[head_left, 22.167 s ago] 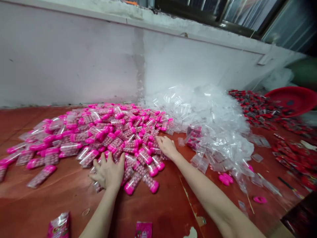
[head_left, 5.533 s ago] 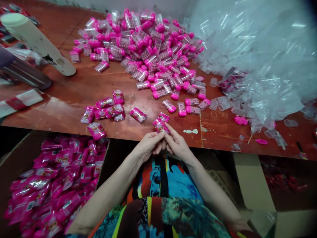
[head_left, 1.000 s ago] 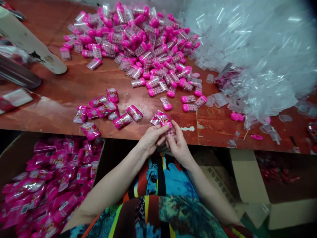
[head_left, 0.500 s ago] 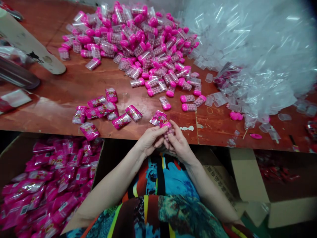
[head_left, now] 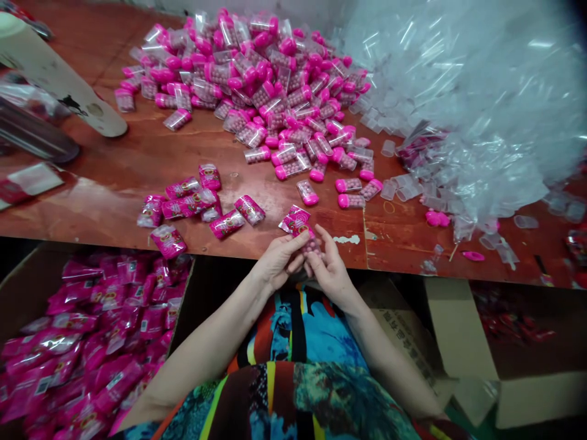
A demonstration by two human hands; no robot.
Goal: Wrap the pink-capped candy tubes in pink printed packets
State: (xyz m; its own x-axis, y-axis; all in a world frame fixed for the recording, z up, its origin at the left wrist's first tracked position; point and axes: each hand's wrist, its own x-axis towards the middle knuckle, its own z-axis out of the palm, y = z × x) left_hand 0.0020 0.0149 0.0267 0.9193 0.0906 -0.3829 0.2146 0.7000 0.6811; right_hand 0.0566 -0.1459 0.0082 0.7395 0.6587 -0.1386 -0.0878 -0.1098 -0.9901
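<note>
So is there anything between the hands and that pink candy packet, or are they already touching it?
Nothing stands between them. Both the left hand and the right hand already hold the pink candy packet in their fingertips, just at the near edge of the table. The wrapped packets lie apart, off to the left.

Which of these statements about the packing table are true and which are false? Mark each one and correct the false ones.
1. Both hands hold one pink packet at the table's near edge. True: the left hand and right hand meet on the packet.
2. The box on the person's left is full of blue packets. False: the box holds pink packets.
3. A heap of pink-capped tubes lies on the table. True.
4. The clear plastic pile lies on the floor. False: the clear pile lies on the table, right of the tubes.
</note>
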